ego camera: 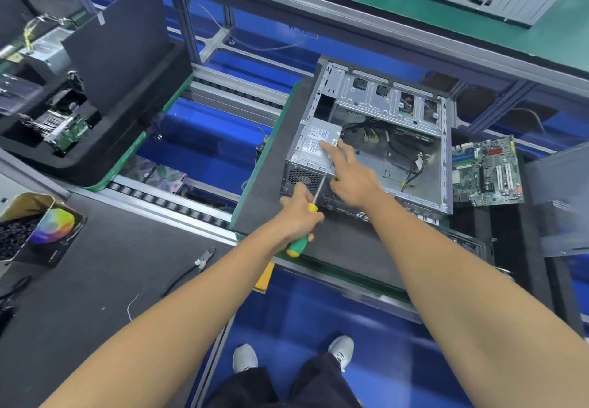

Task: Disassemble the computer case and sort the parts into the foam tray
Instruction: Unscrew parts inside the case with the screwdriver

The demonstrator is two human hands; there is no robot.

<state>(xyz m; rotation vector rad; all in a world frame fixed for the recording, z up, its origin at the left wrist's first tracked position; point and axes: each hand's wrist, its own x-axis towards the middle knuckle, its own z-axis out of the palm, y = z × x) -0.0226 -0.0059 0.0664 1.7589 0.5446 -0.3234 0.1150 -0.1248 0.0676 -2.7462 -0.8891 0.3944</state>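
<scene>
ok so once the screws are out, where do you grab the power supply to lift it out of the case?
Probably by its long sides, from above. The power supply lies flat in the near-left corner of the case, label face up and exposed. Case walls box in its left and rear faces; only the top and the cable-side edge look reachable. The right hand rests fingers on top, the left hand drives the screwdriver.

Left hand [301,213] grips a green-and-yellow screwdriver [304,224], tip at the rear of the open computer case [376,140]. Right hand [352,173] rests fingers on the power supply [314,149]. Motherboard [487,172] lies beside the case.
</scene>
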